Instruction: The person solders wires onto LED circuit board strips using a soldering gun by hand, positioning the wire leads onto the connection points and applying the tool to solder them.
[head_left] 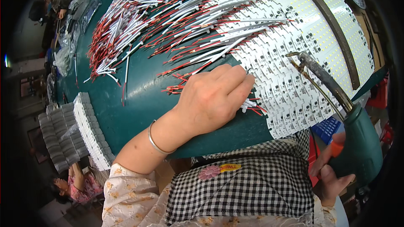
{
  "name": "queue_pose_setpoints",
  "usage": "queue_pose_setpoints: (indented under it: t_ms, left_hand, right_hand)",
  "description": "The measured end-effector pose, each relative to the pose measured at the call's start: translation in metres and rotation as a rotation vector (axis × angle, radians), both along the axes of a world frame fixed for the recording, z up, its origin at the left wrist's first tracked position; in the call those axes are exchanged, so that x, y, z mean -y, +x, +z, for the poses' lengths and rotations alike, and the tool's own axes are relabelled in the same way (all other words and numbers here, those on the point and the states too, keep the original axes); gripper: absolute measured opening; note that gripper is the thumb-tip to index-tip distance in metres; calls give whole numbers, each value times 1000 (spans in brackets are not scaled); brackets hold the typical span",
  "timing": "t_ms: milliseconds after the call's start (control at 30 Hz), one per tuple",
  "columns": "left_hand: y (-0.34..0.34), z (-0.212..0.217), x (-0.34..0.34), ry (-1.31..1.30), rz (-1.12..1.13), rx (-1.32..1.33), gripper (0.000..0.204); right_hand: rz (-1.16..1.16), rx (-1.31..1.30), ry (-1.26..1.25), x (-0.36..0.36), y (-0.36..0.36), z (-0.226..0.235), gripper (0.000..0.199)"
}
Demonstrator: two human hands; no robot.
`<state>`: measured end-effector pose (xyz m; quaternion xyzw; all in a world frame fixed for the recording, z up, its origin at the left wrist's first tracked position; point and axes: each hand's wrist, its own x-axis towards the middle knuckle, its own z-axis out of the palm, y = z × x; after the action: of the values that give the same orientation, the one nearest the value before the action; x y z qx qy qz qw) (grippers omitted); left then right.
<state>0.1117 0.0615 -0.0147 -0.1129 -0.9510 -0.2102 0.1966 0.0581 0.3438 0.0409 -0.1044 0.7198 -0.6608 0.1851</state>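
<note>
My left hand [216, 94] is closed, with thumb and fingers together over the near edge of the wire rows. Short red wires in white sleeves [249, 106] stick out beneath its fingers; the grip itself is partly hidden. Beside it lie white LED circuit boards [290, 79], joined in a curved sheet with rows of small yellow chips. Rows of the sleeved wires [210, 21] rest with one end on the boards. On the right, my right hand [330, 183] is wrapped round the handle of a green soldering gun [360, 143]. Its metal tip points over the boards, apart from my left hand.
A dark curved bar [332, 29] lies across the boards. A heap of sleeved wires [120, 29] covers the far left of the green table [143, 122]. Stacked white and grey strips [90, 130] stand at its left edge. Another person [80, 183] sits beyond them, lower left.
</note>
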Motion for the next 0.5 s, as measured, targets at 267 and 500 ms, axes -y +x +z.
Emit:
queue_pose_setpoints:
  t_ms: [267, 500]
  left_hand:
    - [-3, -4, 9, 146, 19, -13, 35]
    - [-9, 11, 6, 71, 298, -14, 49]
  right_hand:
    - [140, -287, 201, -15, -27, 16, 62]
    - [171, 24, 51, -2, -25, 16, 68]
